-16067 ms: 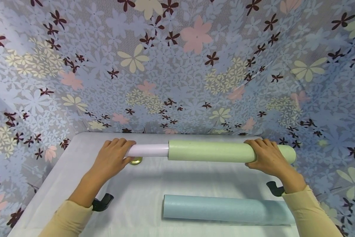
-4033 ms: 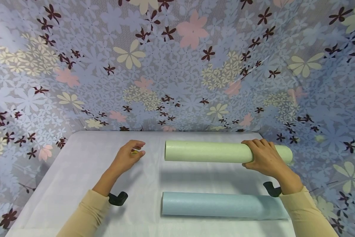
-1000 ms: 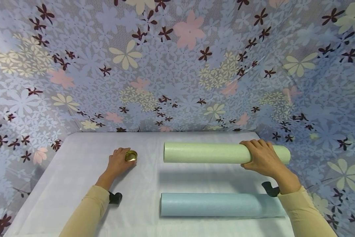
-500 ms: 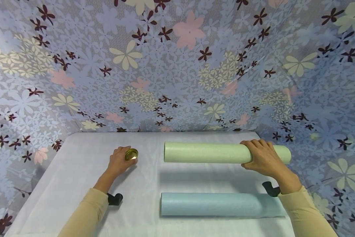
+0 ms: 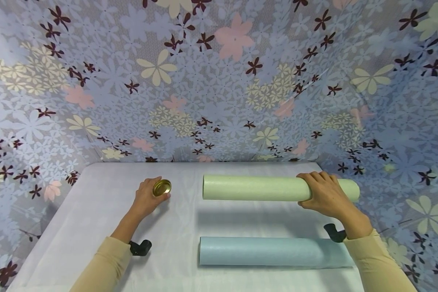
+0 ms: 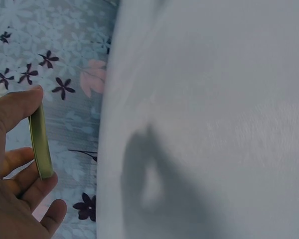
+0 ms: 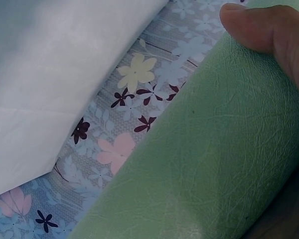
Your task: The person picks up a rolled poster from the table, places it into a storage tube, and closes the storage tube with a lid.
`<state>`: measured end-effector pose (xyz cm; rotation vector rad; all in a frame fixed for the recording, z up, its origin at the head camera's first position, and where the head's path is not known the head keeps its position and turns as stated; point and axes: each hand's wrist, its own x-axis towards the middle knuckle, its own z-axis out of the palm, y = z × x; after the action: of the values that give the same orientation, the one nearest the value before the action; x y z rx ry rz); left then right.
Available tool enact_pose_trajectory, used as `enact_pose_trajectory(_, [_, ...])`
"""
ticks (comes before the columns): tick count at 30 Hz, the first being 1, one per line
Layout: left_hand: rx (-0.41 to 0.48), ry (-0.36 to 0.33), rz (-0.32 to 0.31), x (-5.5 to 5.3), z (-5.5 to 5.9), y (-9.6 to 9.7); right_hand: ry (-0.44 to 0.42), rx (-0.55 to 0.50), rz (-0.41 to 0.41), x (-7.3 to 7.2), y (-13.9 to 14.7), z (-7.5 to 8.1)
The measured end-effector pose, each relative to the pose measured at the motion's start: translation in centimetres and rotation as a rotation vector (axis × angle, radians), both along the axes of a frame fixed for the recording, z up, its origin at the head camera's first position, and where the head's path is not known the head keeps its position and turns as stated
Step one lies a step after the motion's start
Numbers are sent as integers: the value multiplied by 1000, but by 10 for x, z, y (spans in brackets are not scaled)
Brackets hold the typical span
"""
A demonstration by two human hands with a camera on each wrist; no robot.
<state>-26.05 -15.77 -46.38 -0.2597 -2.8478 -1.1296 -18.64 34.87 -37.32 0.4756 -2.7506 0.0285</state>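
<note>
In the head view my left hand [image 5: 145, 198] pinches a round gold lid [image 5: 162, 187] by its edge, hollow side showing. The left wrist view has the lid [image 6: 41, 144] edge-on between thumb and fingers, above the table. My right hand [image 5: 325, 194] grips a pale green tube [image 5: 255, 187] near its right end, over the top. That tube lies level above the table, its left end toward the lid and apart from it. In the right wrist view my thumb presses on the tube's creased green surface [image 7: 204, 134]. What is inside the tube is hidden.
A light blue tube [image 5: 270, 251] lies on the white-covered table [image 5: 178, 227] nearer me, parallel to the green one. Flowered cloth [image 5: 219, 101] rises behind the table and at both sides. Black wrist mounts [image 5: 141, 247] stick out by both sleeves.
A lilac tube, earlier in my left hand at the green tube's left end, is out of sight. The left hand has since taken the gold lid and raised it slightly. The right hand stays put.
</note>
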Motion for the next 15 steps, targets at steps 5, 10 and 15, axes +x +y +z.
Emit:
enact_pose_trajectory(5, [43, -27, 2, 6, 8, 2, 18, -3, 6, 0, 0, -2])
enact_pose_trajectory(10, [88, -18, -14, 14, 14, 3, 22, -3, 5, -1, 0, -3])
enact_pose_trajectory(15, [135, -5, -28, 22, 20, 7, 20, -9, 9, 0, 0, -2])
